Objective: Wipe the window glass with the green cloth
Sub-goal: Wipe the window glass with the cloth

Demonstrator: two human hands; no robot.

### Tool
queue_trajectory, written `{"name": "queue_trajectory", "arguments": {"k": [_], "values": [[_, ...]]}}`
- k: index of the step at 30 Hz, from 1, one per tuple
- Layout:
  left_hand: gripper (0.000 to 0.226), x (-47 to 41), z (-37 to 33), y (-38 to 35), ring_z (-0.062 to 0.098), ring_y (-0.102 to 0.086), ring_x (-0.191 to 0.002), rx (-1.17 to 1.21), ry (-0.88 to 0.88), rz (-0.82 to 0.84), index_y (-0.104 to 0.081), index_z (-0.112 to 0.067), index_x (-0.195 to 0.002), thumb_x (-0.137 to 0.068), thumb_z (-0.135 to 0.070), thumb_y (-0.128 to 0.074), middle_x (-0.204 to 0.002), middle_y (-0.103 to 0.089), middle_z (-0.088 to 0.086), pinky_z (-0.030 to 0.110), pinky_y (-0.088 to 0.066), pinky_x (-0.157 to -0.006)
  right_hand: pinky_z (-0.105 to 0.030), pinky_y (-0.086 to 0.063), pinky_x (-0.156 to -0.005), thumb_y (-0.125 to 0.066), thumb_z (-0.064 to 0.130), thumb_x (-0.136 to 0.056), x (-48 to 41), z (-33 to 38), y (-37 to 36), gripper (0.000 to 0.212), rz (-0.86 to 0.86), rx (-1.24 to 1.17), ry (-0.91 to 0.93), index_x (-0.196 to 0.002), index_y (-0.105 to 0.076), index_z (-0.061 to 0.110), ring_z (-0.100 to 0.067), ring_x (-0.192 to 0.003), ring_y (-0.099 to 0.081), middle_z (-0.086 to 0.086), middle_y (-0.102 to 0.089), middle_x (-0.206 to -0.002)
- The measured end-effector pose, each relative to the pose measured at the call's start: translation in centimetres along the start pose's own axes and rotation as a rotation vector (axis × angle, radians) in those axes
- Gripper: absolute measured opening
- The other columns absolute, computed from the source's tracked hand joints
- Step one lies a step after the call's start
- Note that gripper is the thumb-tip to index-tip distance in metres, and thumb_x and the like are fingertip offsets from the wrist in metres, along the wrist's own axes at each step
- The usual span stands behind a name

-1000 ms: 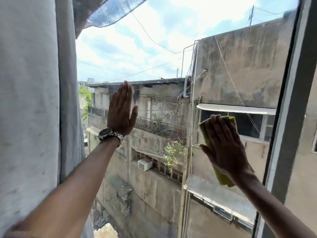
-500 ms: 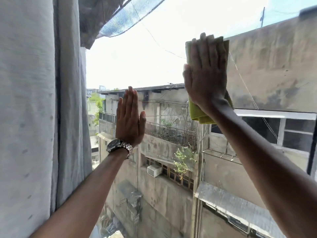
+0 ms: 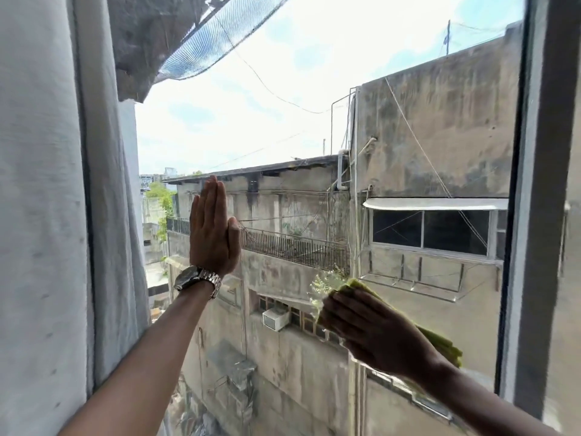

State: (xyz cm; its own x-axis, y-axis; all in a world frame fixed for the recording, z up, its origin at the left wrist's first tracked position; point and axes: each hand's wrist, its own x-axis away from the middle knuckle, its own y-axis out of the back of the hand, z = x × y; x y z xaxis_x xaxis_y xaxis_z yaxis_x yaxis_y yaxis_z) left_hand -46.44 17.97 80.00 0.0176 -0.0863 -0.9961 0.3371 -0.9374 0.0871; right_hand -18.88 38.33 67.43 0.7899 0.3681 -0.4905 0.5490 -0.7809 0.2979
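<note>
Window glass [image 3: 298, 121] — green cloth [image 3: 438, 343], left hand [image 3: 213, 234] apparently flat against it.

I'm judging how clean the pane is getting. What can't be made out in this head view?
- Green cloth: head view, mostly hidden under the right hand, its edges motion-blurred.
- Window glass: streaks or dirt too faint to tell against the bright scene.
- Left hand: seen from the back, so palm contact with the glass is hidden.
- Window's lower edge: cut off by the picture's bottom.
</note>
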Motion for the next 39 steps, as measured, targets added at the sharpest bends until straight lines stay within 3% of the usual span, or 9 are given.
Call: {"name": "queue_trajectory", "arguments": {"k": [3, 5, 9, 13, 17, 26, 29, 36, 39], "values": [[0.064, 0.0, -0.2, 0.1, 0.032, -0.019, -0.157, -0.011, 0.010, 0.010, -0.022, 0.004, -0.155, -0.098, -0.026, -0.026, -0.166, -0.021, 0.022, 0.052, -0.020, -0.129, -0.047, -0.001, -0.131, -0.032, 0.040, -0.106, 3.5, -5.2, 0.6, 0.060, 0.025, 0.065, -0.053, -0.162, -0.019, 0.021, -0.027, -0.157, -0.017, -0.007, -0.015, -0.171], [0.064, 0.1, 0.0, 0.0, 0.030, -0.018, -0.157, -0.016, 0.007, 0.005, -0.021, 0.003, -0.155, -0.099, -0.027, -0.025, -0.166, -0.020, 0.021, 0.051, -0.020, -0.129, -0.049, -0.010, -0.131, -0.036, 0.041, -0.106, 3.3, -9.4, 1.5, 0.062, -0.017, 0.056, -0.189, -0.162, -0.017, 0.022, -0.027, -0.157, -0.017, -0.006, -0.009, -0.172], [0.064, 0.2, 0.2, -0.5, 0.030, -0.017, -0.158, -0.024, -0.006, -0.030, -0.020, 0.002, -0.156, -0.101, -0.029, -0.022, -0.166, -0.020, 0.022, 0.050, -0.019, -0.130, -0.054, -0.023, -0.127, -0.037, 0.044, -0.107, -1.8, -15.3, 4.1, 0.063, -0.133, 0.045, -0.414, -0.162, -0.018, 0.020, -0.029, -0.157, -0.020, -0.010, -0.022, -0.169], [0.064, 0.1, 0.2, -0.9, 0.029, -0.016, -0.158, -0.031, -0.010, -0.055, -0.019, 0.002, -0.156, -0.101, -0.030, -0.022, -0.167, -0.019, 0.021, 0.050, -0.019, -0.130, -0.054, -0.020, -0.128, -0.026, 0.054, -0.108, -9.2, -15.7, 5.6, 0.066, -0.218, 0.004, -0.638, -0.162, -0.020, 0.016, -0.030, -0.157, -0.017, -0.013, -0.022, -0.169], [0.063, 0.2, -0.1, -0.8, 0.029, -0.018, -0.158, -0.041, -0.002, -0.061, -0.022, 0.002, -0.155, -0.099, -0.026, -0.025, -0.166, -0.021, 0.021, 0.050, -0.020, -0.130, -0.053, -0.020, -0.128, -0.025, 0.053, -0.108, -16.2, -14.9, 6.8, 0.065, -0.301, -0.066, -0.707, -0.160, -0.025, 0.013, -0.032, -0.156, -0.020, -0.015, -0.025, -0.168], [0.061, 0.2, -0.3, -0.6, 0.028, -0.021, -0.157, 0.010, 0.035, -0.082, -0.026, 0.002, -0.154, -0.099, -0.022, -0.027, -0.165, -0.025, 0.020, 0.048, -0.019, -0.130, -0.053, -0.017, -0.129, -0.023, 0.048, -0.108, -26.0, -11.7, 8.3, 0.063, -0.259, -0.121, -0.461, -0.160, -0.021, 0.013, -0.035, -0.156, -0.018, -0.016, -0.023, -0.168], [0.058, 0.4, -0.2, -0.5, 0.031, -0.024, -0.155, 0.022, 0.146, -0.166, -0.029, 0.005, -0.153, -0.098, -0.015, -0.030, -0.164, -0.028, 0.022, 0.045, -0.019, -0.131, -0.053, -0.016, -0.129, -0.024, 0.041, -0.107, -25.8, -10.5, 7.8, 0.061, -0.206, -0.123, -0.323, -0.161, -0.020, 0.013, -0.035, -0.157, -0.015, -0.015, -0.021, -0.169], [0.057, 0.3, -0.2, 0.1, 0.035, -0.028, -0.153, 0.019, 0.184, -0.167, -0.032, 0.007, -0.150, -0.096, -0.008, -0.035, -0.161, -0.032, 0.024, 0.051, -0.024, -0.128, -0.052, -0.021, -0.129, -0.041, 0.032, -0.100, -16.7, -2.3, 4.1, 0.063, -0.111, -0.196, -0.051, -0.159, -0.029, 0.014, -0.032, -0.155, -0.025, -0.014, -0.032, -0.165], [0.057, 0.3, -0.1, 0.1, 0.035, -0.028, -0.153, 0.039, 0.177, -0.171, -0.031, 0.008, -0.150, -0.096, -0.009, -0.034, -0.161, -0.031, 0.024, 0.052, -0.026, -0.126, -0.051, -0.026, -0.127, -0.046, 0.031, -0.093, -9.8, 1.9, 2.3, 0.074, 0.017, -0.286, -0.003, -0.161, -0.022, 0.015, -0.030, -0.156, -0.022, -0.010, -0.026, -0.168]]}}
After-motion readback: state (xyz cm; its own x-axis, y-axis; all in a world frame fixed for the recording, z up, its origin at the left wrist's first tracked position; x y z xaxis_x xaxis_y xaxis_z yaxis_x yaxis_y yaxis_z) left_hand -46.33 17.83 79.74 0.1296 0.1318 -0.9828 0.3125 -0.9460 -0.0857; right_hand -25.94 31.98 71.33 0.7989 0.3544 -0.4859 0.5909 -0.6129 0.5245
